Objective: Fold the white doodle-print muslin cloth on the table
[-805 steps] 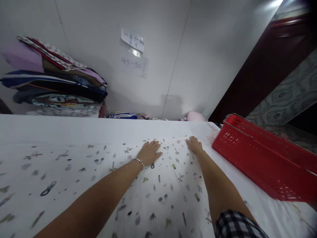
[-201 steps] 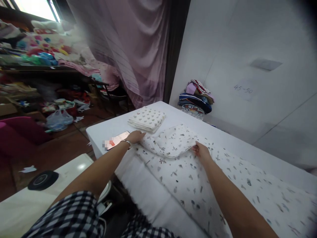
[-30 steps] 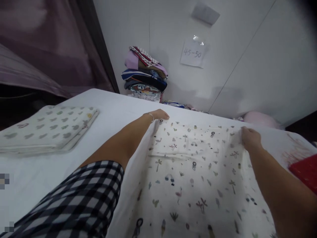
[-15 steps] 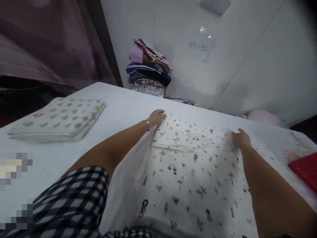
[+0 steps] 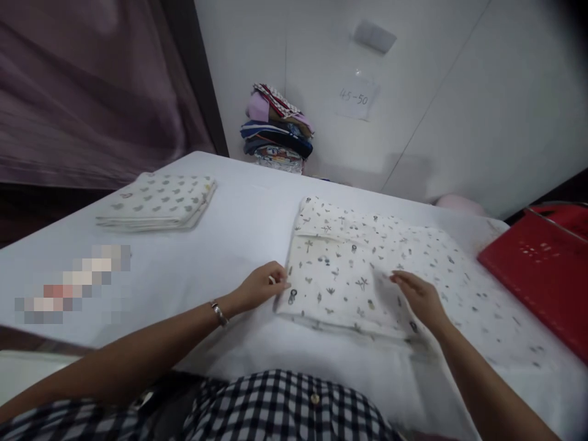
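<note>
On the white surface, the printed cloth lies part-folded, its flat length reaching toward the red basket. The left hand is half-curled at the fold's left edge, pinching or not, I cannot tell; the right hand, fingers extended, appears to hold nothing. Flat palms pressing outward should smooth wrinkles best.

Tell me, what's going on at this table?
A person in a checked shirt is handling a palm-tree-print cloth, which lies partly folded on the white table. The left hand is at its left edge; the right hand is over its right part, contact unclear. A folded cloth lies to the left, a red basket to the right.
</note>
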Motion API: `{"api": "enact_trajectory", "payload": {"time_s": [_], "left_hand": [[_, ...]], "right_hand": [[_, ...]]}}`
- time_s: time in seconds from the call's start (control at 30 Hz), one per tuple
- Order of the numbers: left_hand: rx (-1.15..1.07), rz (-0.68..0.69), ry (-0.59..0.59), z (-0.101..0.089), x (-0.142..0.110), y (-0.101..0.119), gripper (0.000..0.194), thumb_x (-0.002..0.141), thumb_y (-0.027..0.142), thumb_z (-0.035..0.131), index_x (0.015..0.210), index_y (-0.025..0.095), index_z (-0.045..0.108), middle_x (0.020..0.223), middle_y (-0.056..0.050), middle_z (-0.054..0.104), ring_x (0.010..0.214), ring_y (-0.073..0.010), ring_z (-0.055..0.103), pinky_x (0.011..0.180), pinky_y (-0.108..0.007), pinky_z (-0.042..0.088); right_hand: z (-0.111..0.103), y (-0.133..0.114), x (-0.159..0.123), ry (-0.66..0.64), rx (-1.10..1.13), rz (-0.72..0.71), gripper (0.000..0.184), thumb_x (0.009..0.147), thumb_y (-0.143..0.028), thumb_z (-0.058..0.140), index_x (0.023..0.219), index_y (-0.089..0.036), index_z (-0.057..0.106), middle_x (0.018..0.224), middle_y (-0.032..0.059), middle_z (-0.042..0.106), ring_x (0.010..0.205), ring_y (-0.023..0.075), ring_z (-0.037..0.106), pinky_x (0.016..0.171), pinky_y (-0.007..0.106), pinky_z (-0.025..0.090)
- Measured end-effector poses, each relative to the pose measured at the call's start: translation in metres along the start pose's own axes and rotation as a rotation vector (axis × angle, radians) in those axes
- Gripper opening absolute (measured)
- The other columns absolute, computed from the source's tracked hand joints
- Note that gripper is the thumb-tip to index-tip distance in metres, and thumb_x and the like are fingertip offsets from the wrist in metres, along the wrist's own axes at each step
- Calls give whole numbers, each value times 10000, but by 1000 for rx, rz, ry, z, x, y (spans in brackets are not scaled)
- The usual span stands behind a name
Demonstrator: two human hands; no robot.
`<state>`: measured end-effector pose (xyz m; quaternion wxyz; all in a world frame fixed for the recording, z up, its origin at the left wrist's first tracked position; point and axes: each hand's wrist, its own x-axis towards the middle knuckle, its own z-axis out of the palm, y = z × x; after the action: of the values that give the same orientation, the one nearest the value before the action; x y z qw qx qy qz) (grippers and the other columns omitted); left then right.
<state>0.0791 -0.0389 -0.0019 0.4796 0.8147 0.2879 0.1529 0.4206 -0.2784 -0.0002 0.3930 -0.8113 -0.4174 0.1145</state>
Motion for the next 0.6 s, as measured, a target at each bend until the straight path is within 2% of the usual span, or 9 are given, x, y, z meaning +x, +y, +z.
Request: {"api": "enact_trajectory", "payload": {"time_s": [0.13,0.23,0.37,0.5,0.6], "left_hand": [[136,173,-47,18,-34,2,184,742,335,633,864,225,550,932,0,547,779,-128,535,671,-258,467],[254,240,-66,27,-47,-1,209,770,333,616,947,234,562,1036,-19,534,811,-139,528,733,-289,474],[350,264,-18,35,-51,-1,210,800,301,581,996,225,576,1093,-34,532,854,-157,541,785,-314,470],[484,274,42,41,-46,2,196,835,292,532,1001,218,603,1083,-44,541,993,-201,530,833,-334,459],[560,272,44,43,-44,3,167,850,288,509,957,217,615,1059,-46,547,999,-206,524,804,-327,457]], "right_hand": [[29,-31,-72,-141,-21,-221,237,851,-395,526,946,-259,696,982,40,722,939,231,661,834,369,536],[48,-42,-97,-240,-90,-390,236,890,-343,486,1008,-269,677,1022,44,701,974,221,637,861,378,521],[68,-55,-102,-253,-182,-489,259,918,-288,437,1042,-247,661,1047,62,678,992,204,600,881,372,496],[86,-74,-89,-255,-305,-491,256,909,-269,454,1061,-230,656,1104,79,647,1024,216,563,889,370,468],[96,-83,-78,-301,-385,-467,250,893,-263,492,1077,-213,654,1078,83,643,996,217,559,868,360,455]]}}
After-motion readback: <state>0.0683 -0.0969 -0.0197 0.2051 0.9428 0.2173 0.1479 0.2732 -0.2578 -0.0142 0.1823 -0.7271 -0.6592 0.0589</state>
